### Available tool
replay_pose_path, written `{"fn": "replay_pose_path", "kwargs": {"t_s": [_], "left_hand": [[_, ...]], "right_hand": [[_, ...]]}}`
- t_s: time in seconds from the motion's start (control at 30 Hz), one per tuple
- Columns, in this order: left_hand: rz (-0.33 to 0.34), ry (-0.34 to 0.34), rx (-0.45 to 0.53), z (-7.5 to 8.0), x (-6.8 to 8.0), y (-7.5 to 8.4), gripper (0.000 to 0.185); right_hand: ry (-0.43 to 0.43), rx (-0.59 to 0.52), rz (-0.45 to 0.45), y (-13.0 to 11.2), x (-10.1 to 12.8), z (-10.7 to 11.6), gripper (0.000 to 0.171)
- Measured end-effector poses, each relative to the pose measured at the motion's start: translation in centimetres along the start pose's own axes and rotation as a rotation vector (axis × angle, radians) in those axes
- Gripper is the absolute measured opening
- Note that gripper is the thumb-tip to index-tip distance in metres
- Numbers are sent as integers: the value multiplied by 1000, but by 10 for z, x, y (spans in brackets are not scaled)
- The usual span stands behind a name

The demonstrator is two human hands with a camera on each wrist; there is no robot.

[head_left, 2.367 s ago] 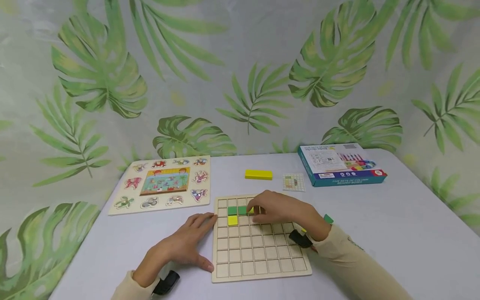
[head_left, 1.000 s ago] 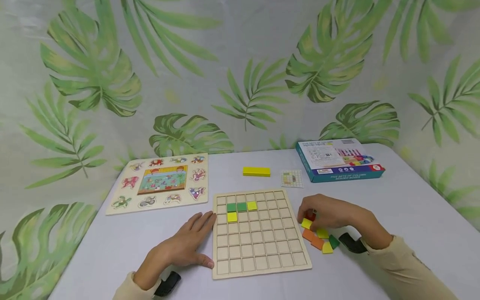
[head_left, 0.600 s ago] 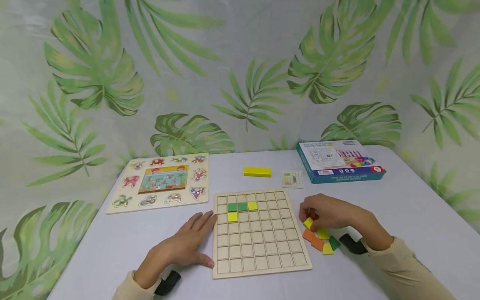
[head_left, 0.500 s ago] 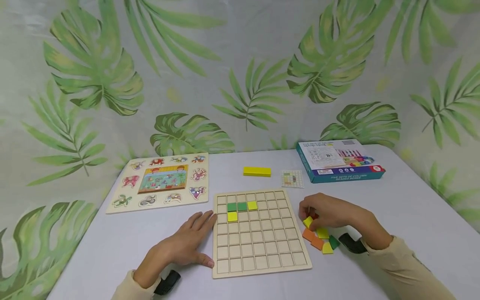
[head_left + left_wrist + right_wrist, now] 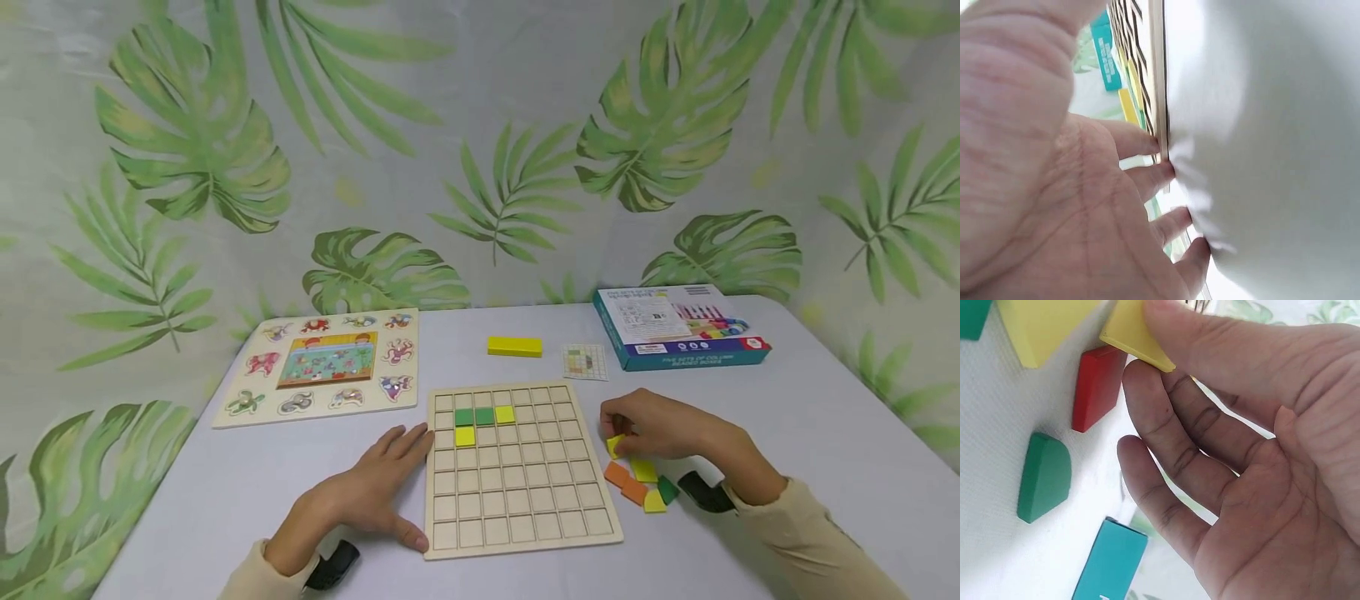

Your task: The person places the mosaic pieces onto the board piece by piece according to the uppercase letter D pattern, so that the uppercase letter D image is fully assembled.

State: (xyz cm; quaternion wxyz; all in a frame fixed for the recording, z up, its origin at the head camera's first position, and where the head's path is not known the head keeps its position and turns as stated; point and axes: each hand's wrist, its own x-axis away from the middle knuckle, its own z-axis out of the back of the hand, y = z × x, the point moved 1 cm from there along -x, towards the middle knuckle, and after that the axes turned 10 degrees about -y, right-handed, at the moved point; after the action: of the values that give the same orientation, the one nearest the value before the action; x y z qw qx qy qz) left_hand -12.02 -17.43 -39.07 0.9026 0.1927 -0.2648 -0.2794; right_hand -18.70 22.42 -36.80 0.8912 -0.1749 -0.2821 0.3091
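Right hand [image 5: 660,427] pinching a yellow tile [image 5: 615,445] beside the grid board [image 5: 517,533].
Tile lifted at the fingertips, tilted, just above the loose tiles [image 5: 639,483] on the desk [image 5: 810,417], likely picked for the board. Left hand [image 5: 371,492] lies flat, fingers relaxed, touching the board's left edge, probably to steady it.

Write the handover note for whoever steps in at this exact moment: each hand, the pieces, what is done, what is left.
Left hand: flat on the table, fingertips against the grid board.
Right hand: pinching a yellow tile, just off the table beside the loose tiles right of the board.
Done: two green tiles and two yellow tiles sit in the board's upper left cells.
Left: all other cells are empty; the pattern card lies beyond the board.
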Motion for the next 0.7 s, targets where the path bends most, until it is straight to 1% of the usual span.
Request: {"fn": "replay_pose_path", "kwargs": {"t_s": [0.1, 0.33, 0.5, 0.7], "left_hand": [[13, 10, -6, -1, 0, 3, 134], [15, -10, 11, -4, -1, 5, 132], [16, -17, -3, -3, -1, 7, 131], [19, -22, 13, -5, 1, 7, 130]], "right_hand": [[2, -1, -11, -1, 0, 0, 16], [17, 9, -30, -5, 5, 1, 14], [46, 39, 3, -10, 8, 7, 13], [27, 22, 49, -18, 2, 9, 12]]}}
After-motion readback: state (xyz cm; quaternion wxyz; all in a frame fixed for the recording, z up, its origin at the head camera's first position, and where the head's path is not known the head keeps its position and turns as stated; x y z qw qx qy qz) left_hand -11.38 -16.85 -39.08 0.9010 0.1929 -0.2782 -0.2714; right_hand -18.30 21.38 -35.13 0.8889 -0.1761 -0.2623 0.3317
